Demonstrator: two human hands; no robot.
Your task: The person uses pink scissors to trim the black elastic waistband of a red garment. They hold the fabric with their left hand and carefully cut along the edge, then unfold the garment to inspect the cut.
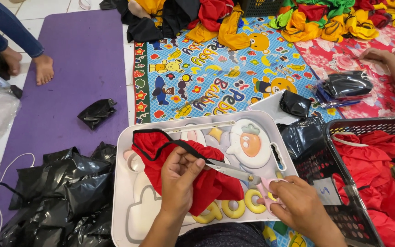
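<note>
while the left hand (pixel 179 176) pinches red cloth (pixel 206 183), the right hand's (pixel 298 208) grip hides the scissors' (pixel 234 171) handles.

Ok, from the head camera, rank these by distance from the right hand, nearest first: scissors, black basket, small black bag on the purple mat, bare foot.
1. Scissors, held in the right hand.
2. Black basket, just right of it.
3. Small black bag, far left on the purple mat.
4. Bare foot, top left, farthest.

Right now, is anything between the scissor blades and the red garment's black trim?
Nothing visible. The right hand holds the scissors, whose tips already meet the black trim that the left hand pinches on the red garment.
</note>
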